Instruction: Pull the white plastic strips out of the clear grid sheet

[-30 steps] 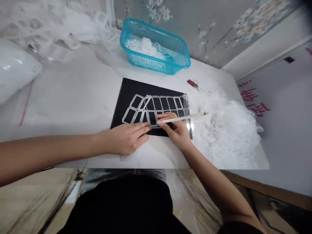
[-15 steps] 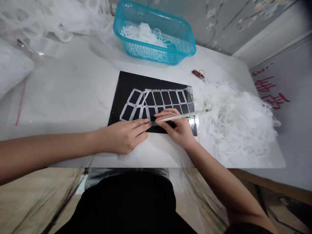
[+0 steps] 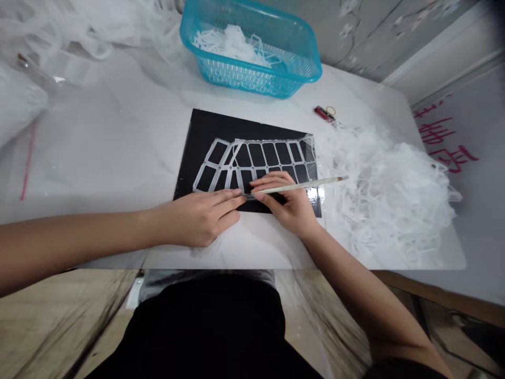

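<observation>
On a black board [image 3: 221,121] lies a clear-white plastic lattice [image 3: 252,167] with rows of rounded rectangular openings, its left part bent at an angle. My left hand [image 3: 209,216] rests flat across the lattice's lower left edge, fingers stretched out. In my right hand [image 3: 292,208] is a slim pale pen-like tool [image 3: 315,183], pinched near its tip, with its tail pointing right. That tip meets the lattice's near edge just beside my left fingertips. What kind of tip it has is too small to make out. Both hands cover part of the lattice's lower row.
A blue plastic basket [image 3: 244,79] behind the board holds white plastic scraps. To the right spreads a large heap of white strips [image 3: 386,195]. A small red-handled item [image 3: 324,112] lies behind the heap. More white strips [image 3: 98,26] and a white bag [image 3: 18,105] are at left.
The camera view has shifted slightly, so the basket and board appear a little higher. Both hands keep nearly the same place on the lattice, and the tool stays in my right hand.
</observation>
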Available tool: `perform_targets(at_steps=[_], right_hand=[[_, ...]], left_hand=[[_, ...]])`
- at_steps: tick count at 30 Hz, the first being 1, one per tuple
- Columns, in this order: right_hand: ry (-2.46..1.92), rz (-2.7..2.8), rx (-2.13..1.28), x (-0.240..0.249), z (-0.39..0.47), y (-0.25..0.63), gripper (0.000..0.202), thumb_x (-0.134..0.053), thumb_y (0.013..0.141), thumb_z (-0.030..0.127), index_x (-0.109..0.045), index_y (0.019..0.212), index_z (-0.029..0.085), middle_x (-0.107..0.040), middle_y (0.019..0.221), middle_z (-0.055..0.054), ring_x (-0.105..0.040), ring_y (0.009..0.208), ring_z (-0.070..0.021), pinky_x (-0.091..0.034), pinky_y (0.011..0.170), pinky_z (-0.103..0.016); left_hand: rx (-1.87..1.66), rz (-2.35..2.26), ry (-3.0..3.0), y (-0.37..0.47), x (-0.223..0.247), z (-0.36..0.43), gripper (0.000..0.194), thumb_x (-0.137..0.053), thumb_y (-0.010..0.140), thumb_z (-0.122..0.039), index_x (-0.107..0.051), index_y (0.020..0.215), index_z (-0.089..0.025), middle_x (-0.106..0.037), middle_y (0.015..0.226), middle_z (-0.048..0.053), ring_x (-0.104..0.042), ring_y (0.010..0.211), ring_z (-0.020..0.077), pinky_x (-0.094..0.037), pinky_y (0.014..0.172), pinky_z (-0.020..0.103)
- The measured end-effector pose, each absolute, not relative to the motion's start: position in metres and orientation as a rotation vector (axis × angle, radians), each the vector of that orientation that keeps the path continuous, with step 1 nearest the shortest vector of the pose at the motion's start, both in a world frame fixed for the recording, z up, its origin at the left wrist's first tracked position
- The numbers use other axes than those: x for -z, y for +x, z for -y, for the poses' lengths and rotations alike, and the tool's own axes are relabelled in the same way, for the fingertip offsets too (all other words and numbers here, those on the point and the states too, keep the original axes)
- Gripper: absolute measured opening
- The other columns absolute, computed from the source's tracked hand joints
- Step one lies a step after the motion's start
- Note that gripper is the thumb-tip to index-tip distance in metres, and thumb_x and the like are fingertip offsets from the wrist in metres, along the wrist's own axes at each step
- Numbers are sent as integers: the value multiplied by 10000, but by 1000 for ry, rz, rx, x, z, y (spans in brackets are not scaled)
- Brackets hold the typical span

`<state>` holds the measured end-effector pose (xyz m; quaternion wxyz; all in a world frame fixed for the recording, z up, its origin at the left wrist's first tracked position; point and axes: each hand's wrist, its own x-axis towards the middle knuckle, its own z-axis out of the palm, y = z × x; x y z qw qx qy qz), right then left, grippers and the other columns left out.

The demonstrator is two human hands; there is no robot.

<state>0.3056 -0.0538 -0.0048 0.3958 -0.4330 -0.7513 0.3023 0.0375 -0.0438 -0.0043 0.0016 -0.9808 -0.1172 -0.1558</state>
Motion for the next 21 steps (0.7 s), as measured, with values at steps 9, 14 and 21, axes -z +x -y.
perform_targets(at_steps=[9, 14, 21], right_hand=[[-1104, 1976, -715, 5, 53, 306, 127, -715, 1012, 286, -818, 1023, 359, -848, 1111, 17, -710, 1168, -281, -584, 1074, -567], [-1085, 2016, -628, 3, 54, 315, 138, -698, 1011, 252, -809, 1034, 331, -851, 1062, 7, -701, 1151, -290, -599, 1042, -563], [-1074, 2034, -655, 7, 57, 315, 164, -683, 1026, 275, -798, 1122, 342, -841, 1130, -10, -678, 1271, -304, -606, 1059, -576]], left_hand=[[485, 378, -3096, 38, -1, 45, 302, -436, 987, 28, -707, 1106, -30, -661, 1448, 233, -618, 1417, 331, -529, 1206, 404], [533, 424, -3147, 37, 2, 46, 305, -440, 1000, 24, -702, 1145, -37, -648, 1476, 218, -582, 1456, 324, -508, 1223, 411], [476, 347, -3076, 37, 0, 44, 295, -430, 1020, -8, -703, 1130, -32, -655, 1456, 237, -621, 1414, 342, -538, 1195, 421]])
